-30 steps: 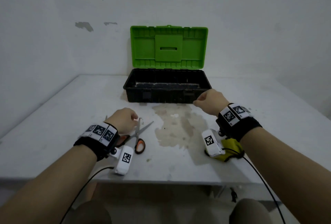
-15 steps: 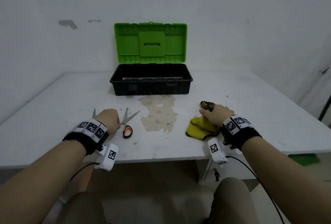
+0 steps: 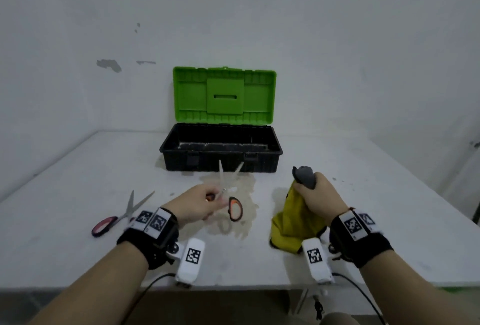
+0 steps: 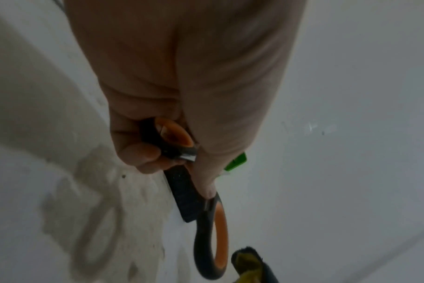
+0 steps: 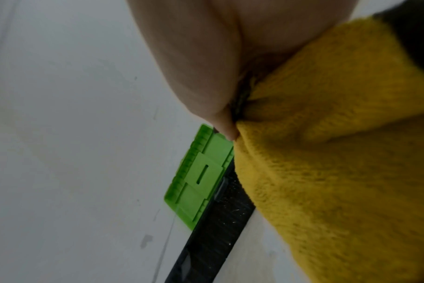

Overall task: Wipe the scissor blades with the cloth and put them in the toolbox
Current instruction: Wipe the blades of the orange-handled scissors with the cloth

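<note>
My left hand (image 3: pixel 198 205) holds the orange-and-black scissors (image 3: pixel 233 207) by one handle loop, lifted above the table, blades spread and pointing toward the toolbox (image 3: pixel 220 153). In the left wrist view my fingers (image 4: pixel 143 151) curl round the upper loop of these scissors (image 4: pixel 211 239) and the other loop hangs free. My right hand (image 3: pixel 315 200) grips the yellow cloth (image 3: pixel 296 223), raised so it hangs down to the table; a dark grey corner sticks out above the fist. The cloth (image 5: pixel 339 153) fills the right wrist view. The black toolbox stands open, green lid (image 3: pixel 224 96) up.
A second pair of scissors with red handles (image 3: pixel 119 218) lies on the white table (image 3: pixel 78 168) to the left of my left wrist, blades spread. A brownish stain (image 3: pixel 246 189) marks the table in front of the toolbox. A wall stands right behind the box.
My left hand has lifted the orange scissors off the table toward the middle. My right hand has gripped the yellow cloth and raised it. The red-handled scissors are now uncovered.
</note>
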`<state>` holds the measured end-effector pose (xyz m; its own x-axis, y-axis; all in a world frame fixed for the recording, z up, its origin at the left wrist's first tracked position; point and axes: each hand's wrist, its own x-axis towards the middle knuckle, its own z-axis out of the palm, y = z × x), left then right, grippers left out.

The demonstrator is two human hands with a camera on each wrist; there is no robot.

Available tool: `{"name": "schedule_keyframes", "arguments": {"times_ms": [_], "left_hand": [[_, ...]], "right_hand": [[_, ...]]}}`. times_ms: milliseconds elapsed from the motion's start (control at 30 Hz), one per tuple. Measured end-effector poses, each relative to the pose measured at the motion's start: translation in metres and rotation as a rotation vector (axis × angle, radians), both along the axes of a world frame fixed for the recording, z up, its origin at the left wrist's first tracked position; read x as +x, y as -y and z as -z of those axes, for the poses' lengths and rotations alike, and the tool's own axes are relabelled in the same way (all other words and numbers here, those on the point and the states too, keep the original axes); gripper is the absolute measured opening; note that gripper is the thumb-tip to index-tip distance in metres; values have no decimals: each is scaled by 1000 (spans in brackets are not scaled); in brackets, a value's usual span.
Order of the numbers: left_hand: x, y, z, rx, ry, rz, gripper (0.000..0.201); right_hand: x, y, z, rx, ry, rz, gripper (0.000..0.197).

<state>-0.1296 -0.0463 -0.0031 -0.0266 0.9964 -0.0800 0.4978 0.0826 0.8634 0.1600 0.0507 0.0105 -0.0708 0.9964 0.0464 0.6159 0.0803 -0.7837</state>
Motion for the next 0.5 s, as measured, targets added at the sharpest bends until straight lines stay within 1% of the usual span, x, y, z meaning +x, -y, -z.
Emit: {"name": "schedule_keyframes", "arguments": {"times_ms": [67, 133, 233, 333, 400, 467, 500], "left_hand": [[10, -9, 3, -25, -7, 84, 22], [22, -16, 2, -33, -46, 158, 24], [35, -24, -2, -11, -104, 205, 25], [44, -28, -4, 25, -125, 199, 25], [47, -28, -3, 53, -110, 177, 25], [48, -27, -1, 55, -59, 133, 26], [47, -27, 0, 56, -42, 113, 26]], "right_hand": [[-5, 6, -2, 24, -140, -36, 34], [-9, 14, 0, -2, -281, -44, 30], [-14, 23, 8, -2, -355, -28, 24], [-19, 32, 19, -4, -452, -15, 28], [-21, 37, 23, -51, -534, 4, 30], [-23, 41, 25, -92, -565, 14, 29], [-23, 41, 25, -86, -552, 27, 29]]}}
